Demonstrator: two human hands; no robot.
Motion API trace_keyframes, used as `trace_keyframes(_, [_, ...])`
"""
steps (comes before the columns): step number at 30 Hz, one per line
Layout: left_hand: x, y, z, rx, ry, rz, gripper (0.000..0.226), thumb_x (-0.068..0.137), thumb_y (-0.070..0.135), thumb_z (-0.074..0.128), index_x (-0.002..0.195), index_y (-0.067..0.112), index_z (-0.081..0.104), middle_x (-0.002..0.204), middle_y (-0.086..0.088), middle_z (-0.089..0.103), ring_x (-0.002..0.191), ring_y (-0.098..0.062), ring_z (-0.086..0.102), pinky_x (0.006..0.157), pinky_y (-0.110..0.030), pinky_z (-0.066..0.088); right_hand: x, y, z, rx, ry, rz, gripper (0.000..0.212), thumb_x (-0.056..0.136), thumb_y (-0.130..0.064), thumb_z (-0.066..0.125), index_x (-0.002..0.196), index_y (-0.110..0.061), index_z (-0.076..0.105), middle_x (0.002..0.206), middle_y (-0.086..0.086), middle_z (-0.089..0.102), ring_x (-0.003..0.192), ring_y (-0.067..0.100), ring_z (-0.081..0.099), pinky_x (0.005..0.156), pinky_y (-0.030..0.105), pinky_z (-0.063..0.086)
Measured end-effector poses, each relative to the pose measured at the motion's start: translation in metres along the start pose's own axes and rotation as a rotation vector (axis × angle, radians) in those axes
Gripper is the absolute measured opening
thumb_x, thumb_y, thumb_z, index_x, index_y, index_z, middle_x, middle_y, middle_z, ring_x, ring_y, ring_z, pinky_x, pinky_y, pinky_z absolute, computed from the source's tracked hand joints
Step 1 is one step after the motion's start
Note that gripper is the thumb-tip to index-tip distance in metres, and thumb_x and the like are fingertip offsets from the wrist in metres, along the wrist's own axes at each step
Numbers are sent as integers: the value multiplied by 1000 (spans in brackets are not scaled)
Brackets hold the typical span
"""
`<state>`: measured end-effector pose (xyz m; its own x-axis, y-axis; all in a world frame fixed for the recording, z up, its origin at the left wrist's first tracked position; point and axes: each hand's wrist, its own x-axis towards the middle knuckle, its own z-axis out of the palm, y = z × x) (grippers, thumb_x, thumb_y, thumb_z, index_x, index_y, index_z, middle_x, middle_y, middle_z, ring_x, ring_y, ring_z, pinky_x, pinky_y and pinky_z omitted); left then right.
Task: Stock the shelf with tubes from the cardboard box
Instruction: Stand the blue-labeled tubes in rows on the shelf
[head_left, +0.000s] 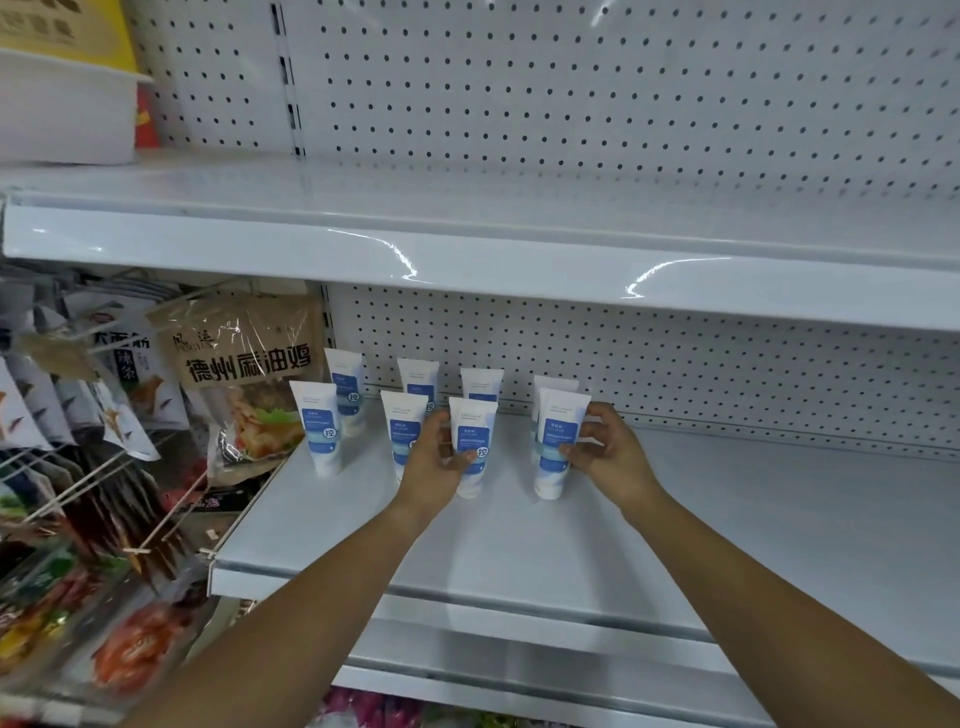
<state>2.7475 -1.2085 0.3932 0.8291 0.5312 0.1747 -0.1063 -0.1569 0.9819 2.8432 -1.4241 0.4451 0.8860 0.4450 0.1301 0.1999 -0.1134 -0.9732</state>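
Reaching forward, left hand (434, 457) grip wraps the middle tube (471, 441), right hand (610, 452) grip pinches the right tube (557, 447).

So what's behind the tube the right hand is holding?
Behind the front tube in the right hand stands another tube, near the pegboard wall. Only its top shows; its label and base are covered.

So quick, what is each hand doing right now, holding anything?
Left hand: grips a white-and-blue tube standing on the shelf.
Right hand: grips the rightmost front tube, also upright.
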Motion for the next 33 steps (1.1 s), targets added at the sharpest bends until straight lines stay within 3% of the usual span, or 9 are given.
trace_keyframes(3, [1, -2, 0, 14, 3, 12, 52, 86, -3, 68, 130, 11, 45, 121, -5, 65, 109, -20, 64, 87, -22, 54, 0, 0, -4, -7, 7, -4, 46, 80, 9, 71, 115, -13, 54, 101, 5, 66, 83, 17, 64, 79, 31, 54])
trace_keyframes(5, [1, -2, 0, 2, 3, 21, 50, 86, -8, 66, 129, 8, 46, 118, -9, 65, 105, -20, 65, 84, -18, 54, -1, -1, -6, -4, 10, -9, 46, 79, 10, 71, 115, -13, 54, 100, 5, 66, 82, 16, 64, 74, 24, 54])
trace_keyframes(9, [-2, 0, 0, 0, -16, 16, 44, 87, -7, 65, 122, 14, 49, 115, -7, 66, 97, -6, 65, 78, -12, 53, -5, -5, -9, 16, 5, -12, 45, 80, 11, 70, 116, -10, 53, 100, 4, 65, 80, 12, 63, 66, 14, 54])
trace_keyframes(12, [-4, -1, -1, 1, -22, 10, 44, 87, -2, 68, 124, 13, 50, 120, -6, 65, 103, -13, 65, 82, -15, 53, -8, -6, -10, 12, -4, -16, 45, 80, 7, 72, 115, -14, 54, 103, 4, 65, 84, 15, 64, 70, 18, 55])
trace_keyframes(16, [-5, -2, -2, 7, -27, -10, 49, 87, 4, 70, 131, 10, 49, 125, -5, 65, 112, -19, 64, 94, -30, 52, -11, -7, -10, 10, -16, -22, 43, 81, 5, 72, 113, -18, 54, 104, 4, 66, 88, 16, 64, 72, 21, 55])
trace_keyframes(19, [-7, -2, -2, 19, -33, -2, 47, 87, 3, 69, 129, 12, 51, 123, -3, 66, 111, -17, 64, 94, -29, 51, -12, -8, -10, 8, -16, -20, 44, 81, 5, 72, 114, -17, 54, 105, 4, 66, 91, 18, 64, 74, 23, 55])
trace_keyframes(25, [-9, 0, -4, 39, -90, -31, 42, 88, 0, 67, 123, 18, 53, 123, 0, 65, 113, -16, 63, 99, -33, 50, -16, -9, -10, 36, -5, -27, 47, 79, 7, 73, 117, -11, 54, 101, 2, 66, 87, 14, 64, 67, 15, 54])
trace_keyframes(33, [-14, 2, -10, 102, -100, -73, 55, 83, -2, 72, 132, 10, 50, 121, -5, 67, 111, -19, 65, 98, -32, 52, -21, -16, -12, 26, -7, -42, 46, 80, 6, 72, 118, -11, 52, 105, 5, 65, 88, 14, 64, 67, 15, 54])
